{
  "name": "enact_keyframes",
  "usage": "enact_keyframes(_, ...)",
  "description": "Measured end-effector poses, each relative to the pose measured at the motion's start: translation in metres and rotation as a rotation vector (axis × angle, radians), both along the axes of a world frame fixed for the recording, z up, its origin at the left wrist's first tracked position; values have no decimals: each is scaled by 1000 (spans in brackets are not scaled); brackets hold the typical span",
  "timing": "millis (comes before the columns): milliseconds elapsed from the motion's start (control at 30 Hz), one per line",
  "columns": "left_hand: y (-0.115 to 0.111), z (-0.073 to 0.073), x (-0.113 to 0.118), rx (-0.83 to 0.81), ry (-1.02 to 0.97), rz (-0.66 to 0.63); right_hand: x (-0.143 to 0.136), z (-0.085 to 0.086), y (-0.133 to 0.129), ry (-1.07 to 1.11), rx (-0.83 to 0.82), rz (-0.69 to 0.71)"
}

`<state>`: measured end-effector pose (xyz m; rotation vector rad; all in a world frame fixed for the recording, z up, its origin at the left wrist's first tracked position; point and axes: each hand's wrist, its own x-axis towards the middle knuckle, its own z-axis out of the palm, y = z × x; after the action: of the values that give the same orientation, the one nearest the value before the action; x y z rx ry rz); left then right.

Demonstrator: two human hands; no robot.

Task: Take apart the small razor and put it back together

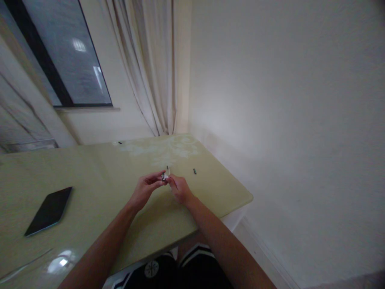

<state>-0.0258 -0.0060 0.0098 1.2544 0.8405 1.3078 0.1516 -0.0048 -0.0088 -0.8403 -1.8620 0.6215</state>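
We pinched small white-and-dark item (165, 176) with left hand (144, 189) and right hand (179, 189) over pale table (99, 172); small dark piece (194, 171) lay right, flat black slab (49, 211) left.

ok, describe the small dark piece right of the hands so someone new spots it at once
Find the pale yellow table, then the right hand above it. Just beyond and to the right of that hand lies a small dark oblong piece. The other dark speck sits by the far edge, and the black slab is far bigger.
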Motion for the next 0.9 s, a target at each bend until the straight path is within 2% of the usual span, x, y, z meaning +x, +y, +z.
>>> enact_keyframes(167, 1, -2, 2, 8, -28, -9, 1, 3, -3, 151, -135, 126)
enact_keyframes(333, 3, -3, -1, 31, -78, -118, 2, 8, -8, 196, -184, 225)
enact_keyframes(767, 5, -11, -7, -63, -151, -134, -2, 2, -2, 301, -289, 332)
enact_keyframes(900, 4, -9, -7, -60, -161, -126, -3, 3, -3, 295, -303, 310)
